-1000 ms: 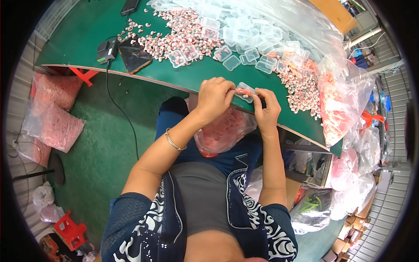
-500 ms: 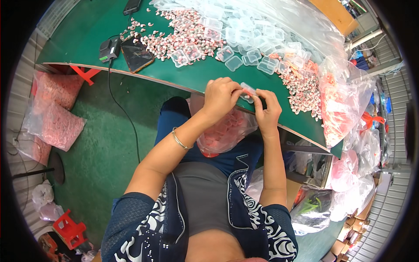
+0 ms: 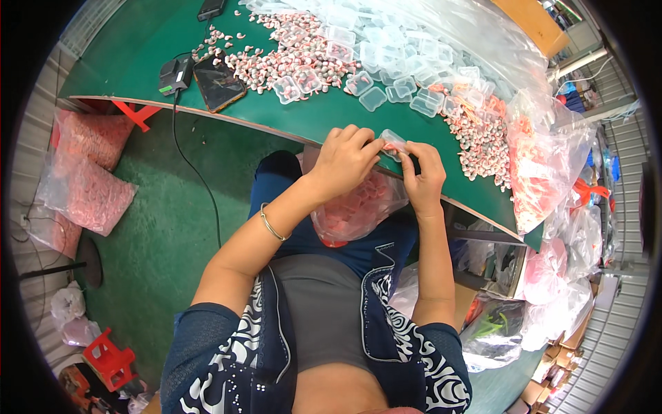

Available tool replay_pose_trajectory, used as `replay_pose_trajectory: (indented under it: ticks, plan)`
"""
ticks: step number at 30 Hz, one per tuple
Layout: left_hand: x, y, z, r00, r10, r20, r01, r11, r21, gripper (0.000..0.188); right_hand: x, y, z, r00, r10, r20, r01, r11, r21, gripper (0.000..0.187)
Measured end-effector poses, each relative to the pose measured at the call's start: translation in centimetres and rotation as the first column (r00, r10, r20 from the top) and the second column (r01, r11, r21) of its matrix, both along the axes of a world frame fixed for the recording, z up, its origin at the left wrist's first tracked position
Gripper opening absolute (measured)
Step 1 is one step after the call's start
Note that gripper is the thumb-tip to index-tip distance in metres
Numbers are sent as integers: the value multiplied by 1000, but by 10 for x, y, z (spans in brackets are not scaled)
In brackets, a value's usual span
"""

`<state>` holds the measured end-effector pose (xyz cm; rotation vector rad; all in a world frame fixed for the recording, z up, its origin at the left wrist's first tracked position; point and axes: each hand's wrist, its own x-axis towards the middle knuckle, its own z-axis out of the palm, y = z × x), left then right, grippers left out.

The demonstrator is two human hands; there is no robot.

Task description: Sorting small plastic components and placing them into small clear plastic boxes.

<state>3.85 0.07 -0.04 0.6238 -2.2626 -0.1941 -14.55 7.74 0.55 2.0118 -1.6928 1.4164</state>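
Green tabletop (image 3: 138, 58), left part: dark-screened handheld device (image 3: 219, 84) lying flat, a black electronic unit (image 3: 176, 74) with a green label just beside it. Black cable (image 3: 185, 153) runs from the unit, over the table edge, down toward the green floor (image 3: 155, 269). Second black device (image 3: 211, 8) at far edge.

Floor, left: clear bags of pink pieces (image 3: 100, 196), stacked against the wall; round black base (image 3: 89, 262) with rod; pale plastic bags (image 3: 67, 308); red plastic stool (image 3: 110, 361), tilted in view.

Right: clear bag with green contents (image 3: 493, 330); cardboard boxes (image 3: 545, 379) near corrugated wall (image 3: 624, 331). Upper right: orange-tan panel (image 3: 531, 24).
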Motion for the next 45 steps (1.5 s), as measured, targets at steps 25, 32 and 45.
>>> replay_pose_trajectory:
  ticks: [25,32,45]
  plan:
    - [-17,-26,28,998,-10,56,-23,838,546,35,0,1,-2,993,34,-114,-34,999,3,24]
    - [-3,-45,11,935,-353,-10,349,918,191,43,3,8,-2,992,59,-109,-55,998,43,30]
    - [-7,-39,6,964,-258,-58,263,908,326,49,3,15,-3,987,-70,143,50,989,143,33]
